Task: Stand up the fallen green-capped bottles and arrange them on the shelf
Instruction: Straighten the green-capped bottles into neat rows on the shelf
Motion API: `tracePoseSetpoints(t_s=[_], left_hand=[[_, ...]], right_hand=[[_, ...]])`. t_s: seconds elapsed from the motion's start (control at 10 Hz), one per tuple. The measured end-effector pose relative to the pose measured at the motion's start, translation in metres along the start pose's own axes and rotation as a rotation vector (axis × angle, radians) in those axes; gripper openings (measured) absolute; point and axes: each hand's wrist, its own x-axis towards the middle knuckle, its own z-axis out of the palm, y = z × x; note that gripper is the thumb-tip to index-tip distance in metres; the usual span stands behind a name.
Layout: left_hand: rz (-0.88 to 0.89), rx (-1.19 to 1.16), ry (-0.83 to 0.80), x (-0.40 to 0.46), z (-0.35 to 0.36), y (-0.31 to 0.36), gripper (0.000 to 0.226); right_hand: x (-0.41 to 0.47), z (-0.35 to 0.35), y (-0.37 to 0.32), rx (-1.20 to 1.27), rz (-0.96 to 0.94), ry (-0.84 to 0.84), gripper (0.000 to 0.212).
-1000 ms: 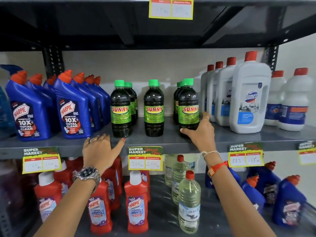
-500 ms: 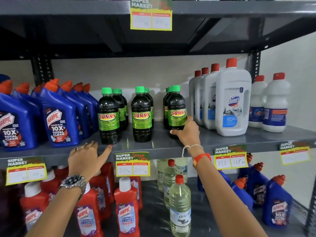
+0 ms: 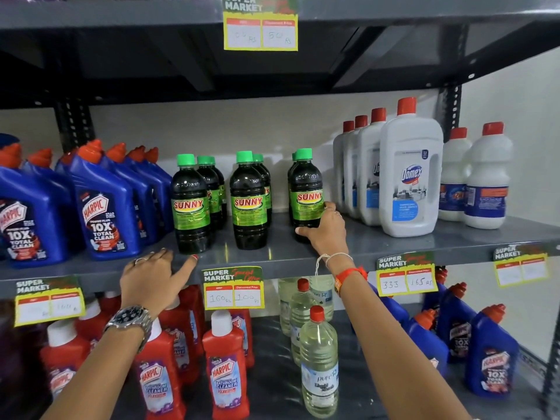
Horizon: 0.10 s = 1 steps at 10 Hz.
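Several dark green-capped Sunny bottles stand upright in three short rows on the grey middle shelf point(image 3: 394, 241). My right hand point(image 3: 325, 228) is wrapped around the lower part of the front bottle of the right row point(image 3: 305, 189). The front bottles of the middle row point(image 3: 248, 201) and the left row point(image 3: 190, 204) stand free. My left hand point(image 3: 154, 278) rests flat on the shelf's front edge, fingers spread, its fingertips just in front of the left row; it holds nothing. No bottle lies on its side.
Blue Harpic bottles point(image 3: 100, 204) crowd the shelf to the left, white Domex bottles point(image 3: 410, 174) to the right. Price tags point(image 3: 232, 287) hang on the shelf edge. Below stand red Harpic bottles point(image 3: 224, 368) and clear bottles point(image 3: 318, 362). Another shelf point(image 3: 394, 13) runs overhead.
The view has shifted, so the shelf sits lower and to the left in frame. My right hand stays on the right front bottle, with its fingers further around the bottle. My left hand stays on the edge.
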Motion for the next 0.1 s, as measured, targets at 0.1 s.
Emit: tracePoseSetpoints(t_s=[0.1], left_hand=[[-0.021, -0.01, -0.018, -0.0021, -0.0017, 0.0016, 0.1]], right_hand=[[-0.0011, -0.0022, -0.0014, 0.0, 0.001, -0.007, 0.073]])
